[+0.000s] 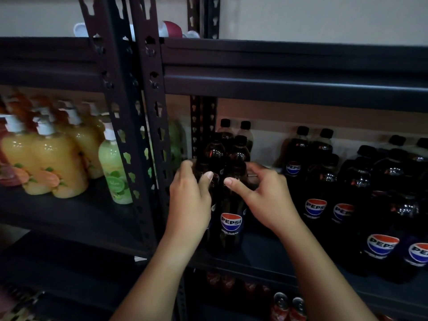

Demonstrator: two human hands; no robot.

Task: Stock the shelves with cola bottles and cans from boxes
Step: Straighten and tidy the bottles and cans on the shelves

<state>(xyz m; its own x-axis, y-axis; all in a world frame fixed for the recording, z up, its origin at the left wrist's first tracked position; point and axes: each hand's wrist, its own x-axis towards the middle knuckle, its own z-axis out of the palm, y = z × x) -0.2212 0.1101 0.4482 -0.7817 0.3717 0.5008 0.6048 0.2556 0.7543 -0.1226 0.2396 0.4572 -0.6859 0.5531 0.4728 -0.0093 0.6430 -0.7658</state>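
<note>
Two dark cola bottles stand at the left end of the black shelf (254, 258). The right one (230, 228) shows a Pepsi label. My left hand (188, 200) curls round the neck of the left front bottle (209, 181), which it mostly hides. My right hand (264, 195) grips the top of the labelled bottle. More cola bottles (234, 149) stand in rows behind these two. A larger group of Pepsi bottles (361, 200) fills the shelf's right side.
A black slotted upright (157, 135) stands just left of my left hand. Orange and green pump bottles (53, 158) fill the neighbouring shelf on the left. Red cans (287, 306) sit on the shelf below. A shelf beam (289, 86) runs overhead.
</note>
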